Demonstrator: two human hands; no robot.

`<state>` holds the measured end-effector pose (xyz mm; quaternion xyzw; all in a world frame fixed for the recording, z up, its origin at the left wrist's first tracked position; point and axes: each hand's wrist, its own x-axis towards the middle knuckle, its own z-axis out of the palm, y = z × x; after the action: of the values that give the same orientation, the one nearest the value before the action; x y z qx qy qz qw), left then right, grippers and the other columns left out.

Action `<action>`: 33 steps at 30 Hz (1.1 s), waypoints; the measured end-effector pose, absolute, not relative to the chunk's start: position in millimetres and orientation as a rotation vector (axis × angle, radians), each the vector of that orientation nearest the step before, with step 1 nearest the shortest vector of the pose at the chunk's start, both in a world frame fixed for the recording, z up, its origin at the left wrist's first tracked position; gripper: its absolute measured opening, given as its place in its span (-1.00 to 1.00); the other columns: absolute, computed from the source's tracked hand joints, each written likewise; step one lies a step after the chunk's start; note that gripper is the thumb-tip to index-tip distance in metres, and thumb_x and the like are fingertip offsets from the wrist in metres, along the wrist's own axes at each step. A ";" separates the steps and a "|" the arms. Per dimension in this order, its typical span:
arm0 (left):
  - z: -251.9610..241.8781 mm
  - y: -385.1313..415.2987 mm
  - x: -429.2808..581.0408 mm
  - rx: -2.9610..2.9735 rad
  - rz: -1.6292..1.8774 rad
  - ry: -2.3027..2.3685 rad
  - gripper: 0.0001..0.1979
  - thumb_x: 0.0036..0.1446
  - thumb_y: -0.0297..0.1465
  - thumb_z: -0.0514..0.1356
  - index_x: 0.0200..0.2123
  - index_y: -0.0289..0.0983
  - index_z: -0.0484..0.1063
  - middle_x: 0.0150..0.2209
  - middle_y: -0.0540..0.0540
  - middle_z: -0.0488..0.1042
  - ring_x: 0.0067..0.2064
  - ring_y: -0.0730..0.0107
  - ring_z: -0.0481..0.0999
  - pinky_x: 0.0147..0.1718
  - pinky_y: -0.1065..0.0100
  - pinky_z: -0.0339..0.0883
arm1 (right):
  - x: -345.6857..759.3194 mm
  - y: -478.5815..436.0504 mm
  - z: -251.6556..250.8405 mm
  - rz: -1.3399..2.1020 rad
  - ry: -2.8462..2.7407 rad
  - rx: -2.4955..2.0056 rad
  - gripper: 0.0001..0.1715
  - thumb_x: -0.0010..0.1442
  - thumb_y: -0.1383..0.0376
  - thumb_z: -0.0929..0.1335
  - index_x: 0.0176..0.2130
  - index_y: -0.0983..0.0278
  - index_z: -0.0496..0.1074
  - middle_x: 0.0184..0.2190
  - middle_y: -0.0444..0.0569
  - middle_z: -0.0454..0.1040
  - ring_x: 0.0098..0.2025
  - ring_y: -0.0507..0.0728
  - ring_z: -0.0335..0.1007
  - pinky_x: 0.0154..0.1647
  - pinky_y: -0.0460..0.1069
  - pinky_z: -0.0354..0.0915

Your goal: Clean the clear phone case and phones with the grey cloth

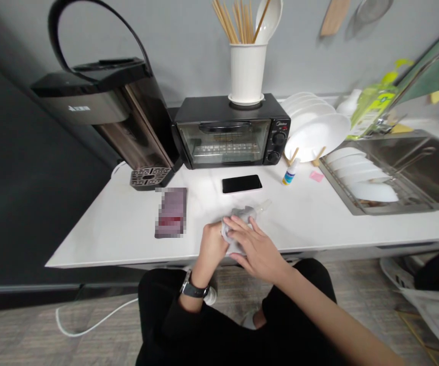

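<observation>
A crumpled grey cloth [244, 212] is bunched between my two hands above the counter's front edge. My left hand [214, 241], with a watch on its wrist, is closed on the cloth, its fingers mostly hidden by it. Over the cloth lies my right hand [255, 247], its fingers bent and pressing on it from the right. A thin clear piece [264, 205] sticks out past the cloth at the upper right; its kind cannot be made out. Just beyond the hands a phone [241, 184] lies flat with its dark screen up.
On the white counter [101, 239] are a purple partly blurred item [171, 213], a small spray bottle [290, 172] and a pink slip [316, 176]. Behind stand a water dispenser [128, 117], a toaster oven [225, 142] and racked plates [318, 134]. A sink [413, 162] is at right.
</observation>
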<state>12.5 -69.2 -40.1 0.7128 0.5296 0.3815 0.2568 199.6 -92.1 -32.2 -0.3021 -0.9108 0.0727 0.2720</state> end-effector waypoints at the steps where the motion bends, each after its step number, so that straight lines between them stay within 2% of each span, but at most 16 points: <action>1: -39.8 -70.2 13.4 1.944 1.033 1.426 -0.76 0.06 -0.56 0.19 -0.62 -0.26 0.37 -0.61 0.01 0.47 -0.54 0.41 0.43 -0.45 0.43 0.27 | 207.0 -90.2 -31.0 0.169 -2.458 -0.822 -0.36 0.52 0.16 0.21 0.45 0.32 0.05 0.48 0.20 0.16 0.56 0.25 -0.08 0.50 0.41 0.03; 4: -38.8 -72.2 18.7 1.957 1.029 1.364 -0.77 0.24 -0.48 0.17 -0.46 -0.25 0.54 -0.43 -0.05 0.62 -0.40 0.32 0.58 -0.31 0.39 0.41 | 230.2 -82.6 -27.3 0.049 -2.383 -1.005 -0.24 0.52 0.18 0.21 0.53 0.31 -0.12 0.46 0.21 0.19 0.53 0.29 0.00 0.50 0.41 0.01; 6: -38.9 -71.7 20.6 1.960 1.039 1.311 -0.78 0.30 -0.42 0.15 -0.30 -0.23 0.62 -0.29 -0.06 0.69 -0.30 0.29 0.64 -0.21 0.36 0.47 | 233.6 -83.0 -26.4 0.004 -2.299 -1.121 -0.20 0.51 0.16 0.22 0.55 0.29 -0.14 0.47 0.22 0.18 0.54 0.35 -0.02 0.48 0.45 0.03; 8: -40.0 -70.0 19.4 1.963 1.056 1.295 -0.78 0.26 -0.44 0.17 -0.36 -0.24 0.61 -0.36 -0.06 0.67 -0.37 0.31 0.61 -0.27 0.37 0.46 | 224.2 -89.2 -27.3 0.026 -2.323 -1.087 -0.14 0.49 0.10 0.24 0.55 0.32 -0.16 0.47 0.22 0.16 0.55 0.39 -0.06 0.47 0.46 0.06; 10: -41.4 -68.2 16.2 1.964 1.069 1.317 -0.72 0.18 -0.45 0.18 -0.58 -0.25 0.48 -0.58 -0.02 0.53 -0.54 0.37 0.46 -0.44 0.40 0.37 | 211.3 -96.1 -29.0 0.071 -2.437 -0.951 -0.06 0.47 0.03 0.26 0.55 0.37 -0.18 0.49 0.22 0.12 0.55 0.36 -0.08 0.47 0.41 0.09; 12: -41.6 -67.3 14.0 1.959 1.068 1.337 -0.67 0.13 -0.45 0.19 -0.68 -0.25 0.36 -0.68 0.01 0.41 -0.59 0.40 0.37 -0.52 0.41 0.28 | 207.0 -97.6 -30.3 0.082 -2.513 -0.851 -0.04 0.47 0.02 0.26 0.55 0.38 -0.21 0.49 0.20 0.11 0.55 0.32 -0.04 0.48 0.36 0.09; 14: -40.1 -67.8 14.8 1.954 1.064 1.352 -0.70 0.17 -0.43 0.20 -0.62 -0.27 0.42 -0.63 0.00 0.46 -0.56 0.39 0.40 -0.51 0.42 0.28 | 215.0 -92.6 -30.8 0.046 -2.459 -0.915 -0.09 0.49 0.07 0.24 0.55 0.34 -0.23 0.48 0.19 0.14 0.54 0.30 -0.02 0.49 0.36 0.07; 16: -37.5 -68.9 17.7 1.947 1.062 1.353 -0.76 0.24 -0.40 0.20 -0.47 -0.27 0.56 -0.50 -0.03 0.59 -0.48 0.37 0.48 -0.43 0.42 0.34 | 226.8 -86.5 -30.7 0.004 -2.324 -1.070 -0.13 0.51 0.12 0.22 0.56 0.30 -0.23 0.47 0.20 0.17 0.54 0.34 -0.02 0.49 0.41 0.04; 18: -35.3 -69.7 19.8 1.941 1.069 1.337 -0.79 0.27 -0.38 0.21 -0.39 -0.26 0.60 -0.44 -0.03 0.63 -0.46 0.38 0.49 -0.40 0.43 0.35 | 230.2 -86.0 -30.8 -0.002 -2.230 -1.165 -0.10 0.49 0.08 0.24 0.56 0.32 -0.22 0.48 0.23 0.15 0.55 0.39 -0.07 0.47 0.46 0.04; 22: -35.0 -69.1 16.2 1.945 1.099 1.314 -0.66 0.22 -0.42 0.16 -0.62 -0.28 0.40 -0.63 0.02 0.45 -0.58 0.48 0.31 -0.53 0.46 0.21 | 210.5 -98.2 -31.4 0.096 -2.420 -0.930 0.03 0.44 -0.10 0.25 0.55 0.39 -0.18 0.49 0.23 0.10 0.56 0.37 -0.11 0.48 0.40 0.05; 24: -35.6 -68.4 13.9 1.952 1.095 1.313 -0.64 0.20 -0.41 0.16 -0.65 -0.28 0.37 -0.65 0.02 0.42 -0.59 0.47 0.31 -0.54 0.45 0.20 | 208.4 -98.2 -31.0 0.117 -2.496 -0.830 0.00 0.45 -0.09 0.25 0.55 0.37 -0.17 0.49 0.20 0.11 0.55 0.32 -0.07 0.49 0.36 0.06; 26: -35.5 -68.0 14.2 1.953 1.076 1.323 -0.71 0.21 -0.39 0.19 -0.56 -0.29 0.49 -0.59 0.01 0.51 -0.55 0.43 0.39 -0.51 0.44 0.27 | 218.6 -91.7 -30.6 0.091 -2.446 -0.919 -0.06 0.48 -0.01 0.25 0.56 0.32 -0.21 0.49 0.18 0.12 0.55 0.32 -0.04 0.49 0.37 0.06; 28: -34.8 -67.9 16.6 1.934 1.055 1.333 -0.79 0.25 -0.35 0.22 -0.37 -0.27 0.63 -0.44 -0.03 0.64 -0.46 0.35 0.52 -0.41 0.40 0.39 | 232.0 -84.6 -30.9 0.046 -2.316 -1.109 -0.08 0.50 0.05 0.23 0.56 0.29 -0.26 0.50 0.19 0.10 0.55 0.35 -0.07 0.48 0.41 0.05; 30: -34.1 -68.0 18.4 1.925 1.048 1.346 -0.80 0.27 -0.33 0.23 -0.27 -0.25 0.66 -0.34 -0.06 0.69 -0.42 0.32 0.57 -0.36 0.37 0.44 | 235.3 -84.2 -31.8 0.029 -2.211 -1.238 -0.06 0.49 0.03 0.22 0.56 0.34 -0.27 0.52 0.23 0.04 0.57 0.39 -0.16 0.48 0.45 0.02; 31: -33.7 -68.0 18.2 1.930 1.051 1.353 -0.79 0.26 -0.34 0.22 -0.31 -0.26 0.65 -0.36 -0.06 0.68 -0.44 0.32 0.55 -0.38 0.37 0.43 | 231.4 -87.2 -32.3 0.042 -2.214 -1.233 -0.03 0.48 -0.02 0.22 0.55 0.37 -0.25 0.52 0.23 0.02 0.57 0.40 -0.19 0.48 0.46 0.01; 33: -32.9 -67.9 15.5 1.964 1.062 1.354 -0.74 0.21 -0.37 0.20 -0.52 -0.28 0.55 -0.55 -0.03 0.57 -0.55 0.38 0.43 -0.50 0.40 0.32 | 215.9 -97.2 -33.1 0.098 -2.310 -1.099 0.05 0.45 -0.15 0.21 0.54 0.42 -0.19 0.52 0.23 0.01 0.58 0.38 -0.22 0.50 0.42 0.00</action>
<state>15.5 -67.9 -32.9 0.7259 0.5005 0.3923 0.2620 215.9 -97.2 -33.1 -0.4113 -0.8644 0.0367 0.2868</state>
